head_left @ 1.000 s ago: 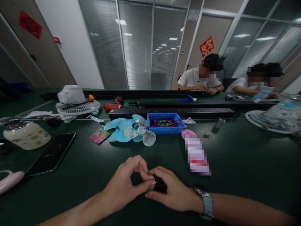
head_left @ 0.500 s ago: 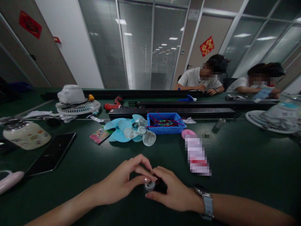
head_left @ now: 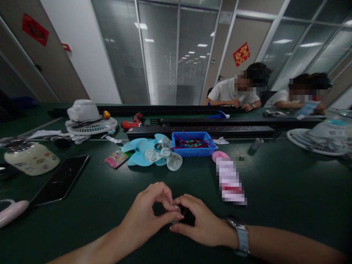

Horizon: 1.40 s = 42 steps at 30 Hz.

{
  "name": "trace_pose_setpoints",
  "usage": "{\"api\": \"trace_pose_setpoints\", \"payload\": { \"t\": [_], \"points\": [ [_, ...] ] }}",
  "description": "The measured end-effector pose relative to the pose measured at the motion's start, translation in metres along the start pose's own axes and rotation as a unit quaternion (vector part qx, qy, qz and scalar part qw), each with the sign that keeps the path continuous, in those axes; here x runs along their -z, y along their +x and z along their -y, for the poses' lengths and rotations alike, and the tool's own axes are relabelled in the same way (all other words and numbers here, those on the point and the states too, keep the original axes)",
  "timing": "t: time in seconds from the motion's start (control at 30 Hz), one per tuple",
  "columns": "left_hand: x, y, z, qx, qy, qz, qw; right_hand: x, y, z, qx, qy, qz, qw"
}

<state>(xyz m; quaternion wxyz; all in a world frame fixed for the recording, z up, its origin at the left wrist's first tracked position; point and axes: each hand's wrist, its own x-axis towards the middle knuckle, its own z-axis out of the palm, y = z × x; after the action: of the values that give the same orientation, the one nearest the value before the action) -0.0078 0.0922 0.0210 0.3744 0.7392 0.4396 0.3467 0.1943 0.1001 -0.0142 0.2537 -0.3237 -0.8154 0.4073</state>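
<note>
Low in the middle of the view, my left hand [head_left: 145, 211] pinches a small round metal part [head_left: 175, 221], thumb and fingers closed over its top. My right hand [head_left: 205, 222] wraps the same part from the right, its thumb below and forefinger above. Most of the part is hidden by fingers, so its exact kind is unclear. A watch [head_left: 241, 234] with a grey strap is on my right wrist. Beyond the hands lie light-blue fan blades [head_left: 140, 150] and a blue bin [head_left: 196, 151] of wires and small circuit boards.
A dark tablet [head_left: 62, 179] and a pink handle-like object [head_left: 12, 214] lie left. White fan parts [head_left: 85, 113] and a red power drill [head_left: 133, 121] sit farther back. Right of centre are a pink disc [head_left: 220, 156] and a metal cylinder [head_left: 257, 143]. Two people sit across the table.
My left fingers have curled in and the thumb has moved right across the top of the metal part, covering more of it. My right hand has barely moved.
</note>
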Motion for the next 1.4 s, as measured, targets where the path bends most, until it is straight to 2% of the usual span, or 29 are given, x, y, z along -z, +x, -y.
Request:
{"api": "trace_pose_setpoints", "payload": {
  "t": [0.13,0.2,0.47,0.6,0.97,1.1,1.27,1.4],
  "points": [
    [-0.002,-0.001,0.004,-0.016,0.040,-0.032,0.999,0.000,0.000,0.000,0.001,-0.007,0.004,1.000],
    [-0.001,-0.001,0.005,-0.025,0.042,-0.030,0.998,-0.001,0.000,-0.001,-0.003,-0.015,0.003,1.000],
    [0.014,0.006,0.003,-0.024,-0.017,0.088,0.996,0.000,0.000,0.002,-0.006,-0.021,0.003,1.000],
    [0.016,0.005,0.005,0.004,-0.052,0.116,0.992,0.000,0.000,0.002,-0.010,-0.026,-0.002,1.000],
    [0.010,0.006,0.001,0.061,-0.054,0.057,0.995,0.000,0.000,0.005,-0.016,-0.011,-0.004,1.000],
    [0.009,0.003,-0.002,0.050,-0.027,0.042,0.998,0.000,0.000,0.004,-0.003,-0.005,-0.002,1.000],
    [0.011,0.000,-0.004,0.018,0.012,0.071,0.997,-0.001,0.000,0.000,-0.011,-0.023,-0.005,1.000],
    [0.009,0.001,-0.003,0.049,-0.024,0.073,0.996,-0.002,-0.001,0.000,-0.015,-0.018,-0.001,1.000]
  ]
}}
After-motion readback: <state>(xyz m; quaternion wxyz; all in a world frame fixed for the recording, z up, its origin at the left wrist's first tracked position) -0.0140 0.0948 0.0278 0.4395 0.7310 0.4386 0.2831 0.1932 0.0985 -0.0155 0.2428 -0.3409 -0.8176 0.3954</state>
